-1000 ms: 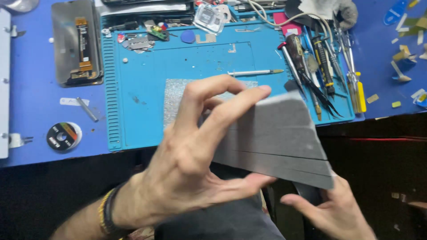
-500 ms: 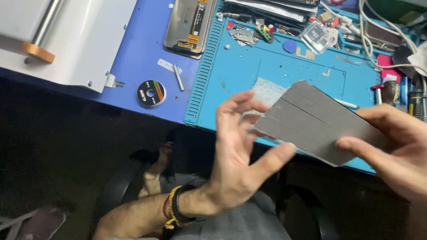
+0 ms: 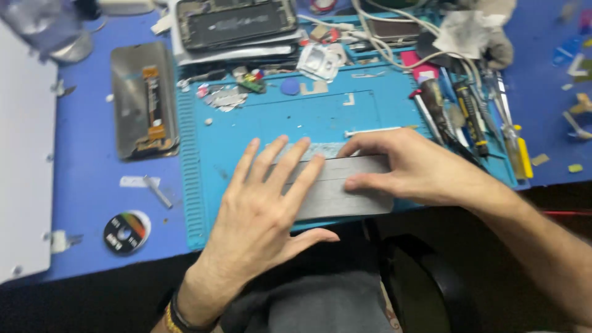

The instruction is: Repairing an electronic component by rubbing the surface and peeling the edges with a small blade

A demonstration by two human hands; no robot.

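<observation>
Two bare hands press one flat grey rectangular pad [image 3: 345, 191] down on a turquoise work mat [image 3: 271, 123], at the mat's near edge. The left hand [image 3: 262, 209] lies palm down with all fingers spread wide across the pad's left half, thumb stretched out below its near edge. The right hand [image 3: 407, 163] rests on the pad's right end, fingers gently curled and fingertips touching its top; neither hand pinches anything. The left wrist wears two bands, one dark and one yellow.

The mat sits on one blue worktop [image 3: 86, 185]. On the worktop left of the mat lies one dark phone screen panel [image 3: 145, 102] with an orange strip, and nearer the edge one small round roll of tape [image 3: 126, 232]. One opened phone body [image 3: 237, 23] lies at the top. A cluster of screwdrivers and tweezers [image 3: 468, 117] lies at the mat's right, too jumbled to count.

Half a second ago both hands held the pad tilted in the air above the lap; now it lies flat on the mat.
</observation>
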